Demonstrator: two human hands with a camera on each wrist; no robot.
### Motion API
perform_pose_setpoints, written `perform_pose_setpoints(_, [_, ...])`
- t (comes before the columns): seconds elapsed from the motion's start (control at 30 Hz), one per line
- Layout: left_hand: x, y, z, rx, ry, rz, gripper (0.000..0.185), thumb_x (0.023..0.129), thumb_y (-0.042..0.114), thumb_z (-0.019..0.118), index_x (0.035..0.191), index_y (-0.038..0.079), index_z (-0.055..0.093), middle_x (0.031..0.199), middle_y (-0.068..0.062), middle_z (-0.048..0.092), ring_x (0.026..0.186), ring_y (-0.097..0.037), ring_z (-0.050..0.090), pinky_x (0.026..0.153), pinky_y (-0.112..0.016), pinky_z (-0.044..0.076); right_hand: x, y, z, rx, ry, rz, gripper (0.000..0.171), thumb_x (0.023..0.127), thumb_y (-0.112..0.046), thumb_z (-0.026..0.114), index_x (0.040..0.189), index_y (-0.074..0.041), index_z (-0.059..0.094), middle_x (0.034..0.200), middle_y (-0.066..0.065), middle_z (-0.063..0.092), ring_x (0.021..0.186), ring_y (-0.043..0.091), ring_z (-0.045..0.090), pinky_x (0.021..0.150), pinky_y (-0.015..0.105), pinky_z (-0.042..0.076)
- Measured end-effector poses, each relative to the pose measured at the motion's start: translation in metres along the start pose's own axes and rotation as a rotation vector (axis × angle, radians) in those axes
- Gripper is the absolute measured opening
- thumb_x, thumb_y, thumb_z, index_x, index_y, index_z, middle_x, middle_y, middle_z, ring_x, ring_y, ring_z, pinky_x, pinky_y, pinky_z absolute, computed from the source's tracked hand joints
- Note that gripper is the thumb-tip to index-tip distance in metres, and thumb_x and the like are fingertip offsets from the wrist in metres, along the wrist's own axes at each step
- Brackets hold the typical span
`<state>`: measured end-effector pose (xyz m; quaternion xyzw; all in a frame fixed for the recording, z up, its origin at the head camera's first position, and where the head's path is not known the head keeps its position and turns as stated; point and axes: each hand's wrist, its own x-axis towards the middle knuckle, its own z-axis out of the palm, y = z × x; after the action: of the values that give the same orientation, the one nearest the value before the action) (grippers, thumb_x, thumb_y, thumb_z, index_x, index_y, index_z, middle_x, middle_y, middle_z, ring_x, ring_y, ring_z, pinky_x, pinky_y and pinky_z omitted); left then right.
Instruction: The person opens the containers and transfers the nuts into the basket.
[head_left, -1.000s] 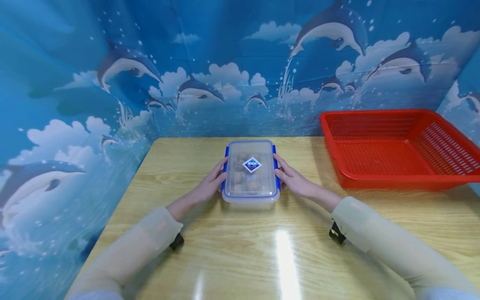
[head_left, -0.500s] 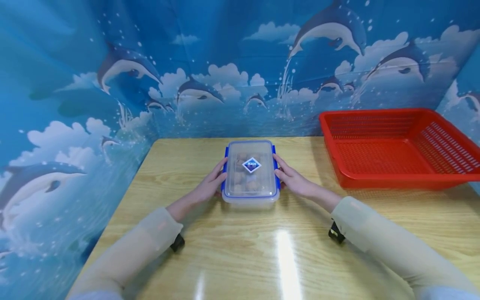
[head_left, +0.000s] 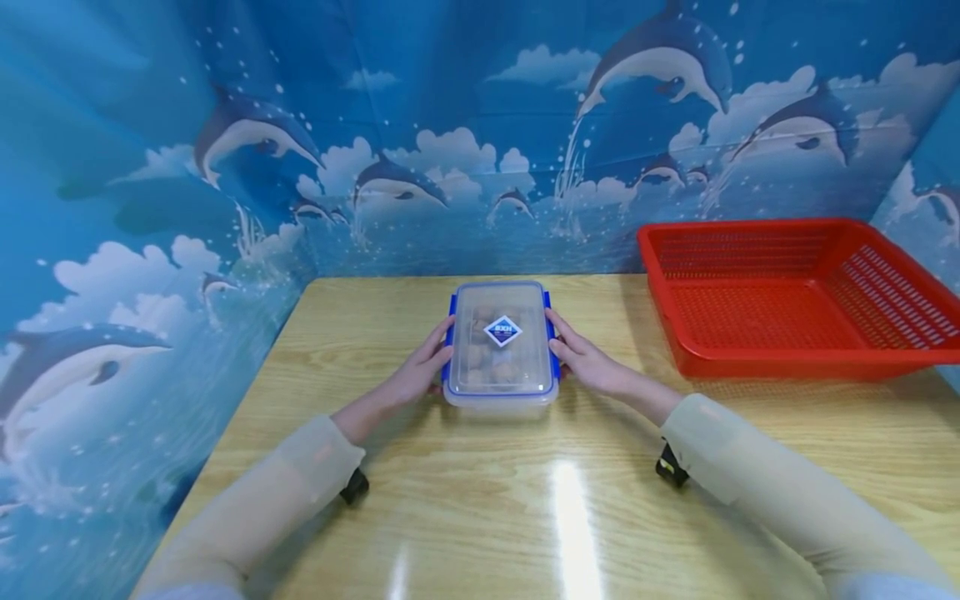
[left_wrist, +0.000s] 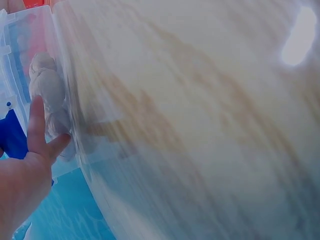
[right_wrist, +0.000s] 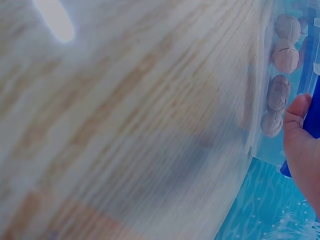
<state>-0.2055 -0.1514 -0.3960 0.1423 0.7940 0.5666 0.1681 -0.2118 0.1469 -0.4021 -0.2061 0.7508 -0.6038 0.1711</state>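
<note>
A clear lidded food container point(head_left: 501, 396) with blue side latches stands on the wooden table point(head_left: 495, 500) in the head view. Through its wall several round, wrinkled brown things that look like walnuts point(right_wrist: 278, 92) are visible. My left hand point(head_left: 414, 375) holds the container's left side; in the left wrist view two fingers point(left_wrist: 36, 122) lie against the clear wall beside a blue latch point(left_wrist: 12, 135). My right hand point(head_left: 592, 365) holds the right side, a bent digit against the wall by the blue latch point(right_wrist: 314, 112) in the right wrist view. The other fingers are mostly hidden.
A red slotted plastic basket point(head_left: 810, 365) stands at the back right of the table. Behind and to the left hangs a blue curtain point(head_left: 450, 225) printed with dolphins. A bright light reflection point(head_left: 573, 525) lies on the table's front part.
</note>
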Motion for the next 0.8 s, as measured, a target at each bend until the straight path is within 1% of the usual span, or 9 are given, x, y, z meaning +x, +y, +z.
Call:
perform_pose_setpoints(0.1, [-0.0005,0.0001,0.0005,-0.016,-0.003,0.006,0.056,0.108,0.02,0.03,0.158,0.018,0.004,0.156,-0.024,0.02,0.089,-0.024,0.061,0.056,-0.025,0.046,-0.0003,0.0006,-0.0004,0.003,-0.003,-0.004,0.057,0.107,-0.006,0.027,0.154,-0.002,-0.004,0.146,0.038,0.023,0.087,0.019,0.059,0.07,0.03,0.052])
perform_pose_setpoints(0.27, [-0.0005,0.0004,0.0008,-0.036,-0.008,-0.009,0.055,0.108,0.022,0.029,0.158,0.021,0.004,0.157,-0.023,0.021,0.087,-0.022,0.06,0.056,-0.025,0.046,-0.0007,0.0011,-0.0013,0.01,-0.014,-0.007,0.057,0.107,-0.007,0.027,0.154,-0.002,-0.005,0.148,0.038,0.02,0.091,0.023,0.06,0.071,0.031,0.053])
perform_pose_setpoints(0.43, [-0.0005,0.0013,0.0004,-0.035,-0.005,0.0,0.056,0.108,0.02,0.03,0.158,0.019,0.004,0.156,-0.024,0.02,0.084,-0.021,0.06,0.054,-0.025,0.046,-0.001,0.0017,-0.0022,0.025,-0.023,-0.006,0.057,0.107,-0.008,0.026,0.154,-0.003,-0.006,0.15,0.037,0.017,0.095,0.026,0.059,0.071,0.03,0.053])
perform_pose_setpoints(0.5, [-0.0002,0.001,0.0004,-0.026,-0.002,0.005,0.056,0.108,0.02,0.03,0.158,0.017,0.004,0.156,-0.024,0.02,0.086,-0.022,0.061,0.054,-0.025,0.047,-0.0012,0.0019,-0.0024,0.029,-0.025,-0.007,0.057,0.107,-0.008,0.026,0.154,-0.004,-0.006,0.15,0.037,0.016,0.095,0.025,0.06,0.071,0.03,0.053])
perform_pose_setpoints(0.57, [0.0002,0.0007,0.0004,-0.018,0.0,0.003,0.056,0.108,0.02,0.031,0.158,0.017,0.004,0.156,-0.025,0.02,0.088,-0.023,0.061,0.054,-0.025,0.047,-0.0014,0.0021,-0.0026,0.034,-0.025,-0.007,0.057,0.107,-0.007,0.026,0.154,-0.003,-0.007,0.147,0.039,0.02,0.094,0.024,0.06,0.071,0.03,0.053])
perform_pose_setpoints(0.7, [0.0003,0.0006,0.0003,-0.017,-0.001,-0.008,0.056,0.108,0.02,0.03,0.158,0.017,0.004,0.156,-0.024,0.019,0.091,-0.026,0.061,0.055,-0.025,0.047,-0.0013,0.0026,-0.003,0.05,-0.028,-0.009,0.057,0.107,-0.007,0.026,0.154,-0.004,-0.007,0.146,0.04,0.023,0.095,0.023,0.06,0.071,0.029,0.053])
perform_pose_setpoints(0.8, [-0.0001,0.0012,0.0006,-0.028,-0.004,-0.021,0.056,0.108,0.021,0.03,0.158,0.02,0.004,0.157,-0.023,0.019,0.095,-0.027,0.06,0.058,-0.026,0.047,-0.0013,0.0022,-0.0029,0.059,-0.036,-0.016,0.057,0.107,-0.008,0.025,0.153,-0.004,-0.008,0.149,0.038,0.018,0.101,0.028,0.059,0.074,0.03,0.053])
